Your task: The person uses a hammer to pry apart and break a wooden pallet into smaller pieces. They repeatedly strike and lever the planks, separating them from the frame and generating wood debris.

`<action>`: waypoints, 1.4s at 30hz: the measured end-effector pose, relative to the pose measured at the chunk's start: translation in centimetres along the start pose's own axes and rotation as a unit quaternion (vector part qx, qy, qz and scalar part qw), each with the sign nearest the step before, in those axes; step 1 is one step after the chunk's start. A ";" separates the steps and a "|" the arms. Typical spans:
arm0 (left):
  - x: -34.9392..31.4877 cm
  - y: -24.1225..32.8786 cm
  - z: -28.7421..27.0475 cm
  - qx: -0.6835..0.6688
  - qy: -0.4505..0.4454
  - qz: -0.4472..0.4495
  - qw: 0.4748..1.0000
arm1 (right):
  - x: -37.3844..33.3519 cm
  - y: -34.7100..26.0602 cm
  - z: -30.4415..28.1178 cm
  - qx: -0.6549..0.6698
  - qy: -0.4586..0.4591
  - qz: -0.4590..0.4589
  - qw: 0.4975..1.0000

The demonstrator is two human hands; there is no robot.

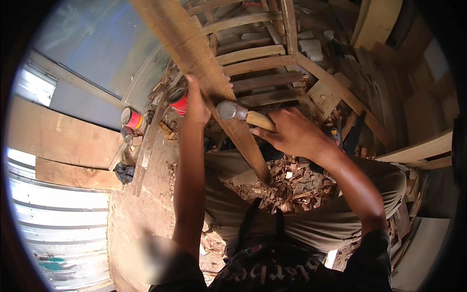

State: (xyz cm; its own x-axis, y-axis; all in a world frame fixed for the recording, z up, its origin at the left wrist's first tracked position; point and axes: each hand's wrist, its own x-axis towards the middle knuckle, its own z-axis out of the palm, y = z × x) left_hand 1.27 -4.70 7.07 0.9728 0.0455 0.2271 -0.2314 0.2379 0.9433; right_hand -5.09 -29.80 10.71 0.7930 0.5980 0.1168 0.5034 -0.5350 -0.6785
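Observation:
A long brown wooden plank (187, 46) slants from the top of the view down to a narrowed end between my knees. My left hand (198, 106) is closed around the plank's edges near its middle, thumb along the near side and fingertips showing at the far edge. In my right hand (297, 132) is a hammer-like tool (231, 111) with a rounded metal head and a short pale wooden handle. Its head lies over the plank, just below my left hand; whether it touches the wood I cannot tell. The head's underside is hidden.
Wood chips (292, 185) cover the ground between my legs. A slatted wooden frame (262, 63) lies ahead. Two red cans (132, 118) stand to the left, near a black bundle (124, 173). Boards (413, 147) lean at the right; metal sheeting (63, 214) forms the left wall.

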 end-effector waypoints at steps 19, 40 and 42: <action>-3.8 2.7 8.0 -0.121 -0.188 0.020 0.974 | -5.5 -4.1 -10.1 -0.263 -0.183 -0.042 0.946; -0.6 -3.6 -0.9 -0.217 0.332 0.237 0.887 | -12.8 7.7 -5.4 0.047 0.271 0.273 0.922; -0.1 -9.8 0.8 -0.277 0.375 0.162 0.870 | -12.9 9.4 -5.1 0.031 0.280 0.294 0.913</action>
State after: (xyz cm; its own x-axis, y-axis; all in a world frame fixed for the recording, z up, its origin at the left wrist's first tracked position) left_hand 3.41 -7.84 -2.00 0.6389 0.7682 0.0410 -0.6554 0.5157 0.5518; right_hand -8.81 -45.59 6.55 0.9800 -0.1901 0.0590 -0.0734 -0.6207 -0.7806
